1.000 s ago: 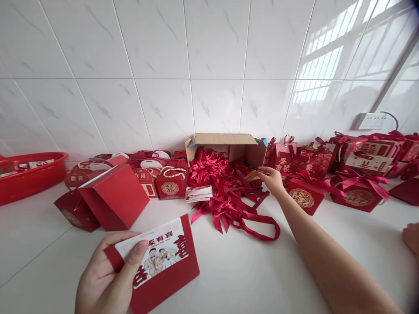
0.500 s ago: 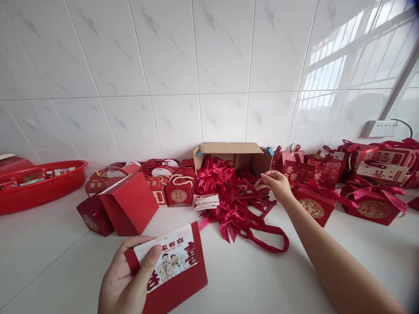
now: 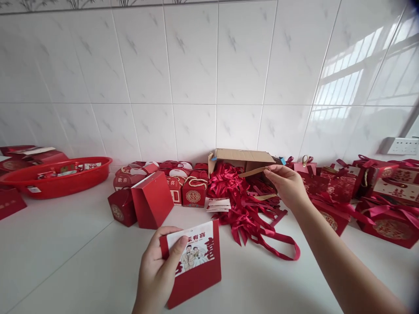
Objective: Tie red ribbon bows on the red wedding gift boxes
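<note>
My left hand (image 3: 160, 270) is closed around a red gift box (image 3: 199, 288), its thumb pressing a white card (image 3: 196, 248) with a cartoon wedding couple against the front. Over the pile of ribbons, my right hand (image 3: 288, 185) pinches one end of a narrow gold strip (image 3: 253, 172), which sticks out to the left. Below it lies a heap of dark red satin ribbons and bows (image 3: 225, 181), spilling from a cardboard box (image 3: 245, 154) lying against the wall. A small stack of white cards (image 3: 218, 204) rests at the heap's left edge.
Left of the heap stand a plain red box (image 3: 153, 200) and several patterned gift boxes (image 3: 194, 194). A red plastic basin (image 3: 72, 182) with small packets is at far left. Ribboned gift boxes (image 3: 389, 224) crowd the right, below a white power socket (image 3: 399, 145).
My right hand has lifted from the heap with the gold strip now raised in its fingers. The view has turned left, and my left hand still holds the gift box and card.
</note>
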Demonstrator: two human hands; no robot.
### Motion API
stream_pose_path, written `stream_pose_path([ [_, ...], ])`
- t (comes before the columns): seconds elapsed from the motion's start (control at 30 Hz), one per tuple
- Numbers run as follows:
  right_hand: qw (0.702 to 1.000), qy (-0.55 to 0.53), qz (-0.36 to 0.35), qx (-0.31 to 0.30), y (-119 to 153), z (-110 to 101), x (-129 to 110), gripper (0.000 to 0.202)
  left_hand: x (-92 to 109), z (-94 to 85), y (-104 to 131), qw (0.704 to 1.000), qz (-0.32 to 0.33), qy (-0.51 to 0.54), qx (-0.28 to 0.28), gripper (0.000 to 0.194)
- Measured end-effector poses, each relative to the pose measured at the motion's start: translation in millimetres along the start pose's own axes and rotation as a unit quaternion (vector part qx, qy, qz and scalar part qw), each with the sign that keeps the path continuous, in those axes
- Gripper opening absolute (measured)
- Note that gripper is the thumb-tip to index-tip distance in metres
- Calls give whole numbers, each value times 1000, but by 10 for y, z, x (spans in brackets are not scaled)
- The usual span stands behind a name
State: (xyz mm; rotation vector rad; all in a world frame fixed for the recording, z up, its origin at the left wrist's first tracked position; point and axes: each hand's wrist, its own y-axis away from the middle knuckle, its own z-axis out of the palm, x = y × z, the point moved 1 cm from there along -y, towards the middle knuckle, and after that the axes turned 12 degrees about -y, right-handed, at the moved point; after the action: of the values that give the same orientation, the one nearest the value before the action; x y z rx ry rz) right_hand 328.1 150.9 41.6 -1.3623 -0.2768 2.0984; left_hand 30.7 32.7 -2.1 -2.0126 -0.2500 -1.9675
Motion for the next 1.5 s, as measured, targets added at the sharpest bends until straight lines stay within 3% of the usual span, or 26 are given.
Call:
stream_pose_path([
  [0.17, 996, 2, -50, -78, 347, 399, -412, 23, -16, -45, 15, 1000, 14, 10, -16, 45],
  [0.33, 971, -5, -125, -205, 699, 627, -673, 9, -49, -78, 15, 999, 25, 29, -11, 44],
  [0.47, 943, -39, -126, -304, 919, 687, -738, 11, -84, -99, -4, 999, 39, 29, -8, 42],
  [0.6, 922, -57, -115, -365, 1058, 691, -777, 14, -95, -104, -16, 999, 44, 22, -15, 42],
  [0.8, 892, 16, -110, -437, 1158, 701, -772, 16, -79, -61, 30, 999, 41, 23, -20, 39],
  [1.0, 834, 188, -195, -480, 1238, 808, -553, 28, -84, 10, 74, 997, 69, 8, -30, 32],
  [1.17, 777, 332, -306, -438, 1354, 876, -308, 33, -102, 48, 91, 995, 91, -10, -37, 30],
  [1.5, 777, 375, -311, -399, 1482, 909, -113, 36, -83, 73, 128, 989, 141, -15, -42, 17],
])
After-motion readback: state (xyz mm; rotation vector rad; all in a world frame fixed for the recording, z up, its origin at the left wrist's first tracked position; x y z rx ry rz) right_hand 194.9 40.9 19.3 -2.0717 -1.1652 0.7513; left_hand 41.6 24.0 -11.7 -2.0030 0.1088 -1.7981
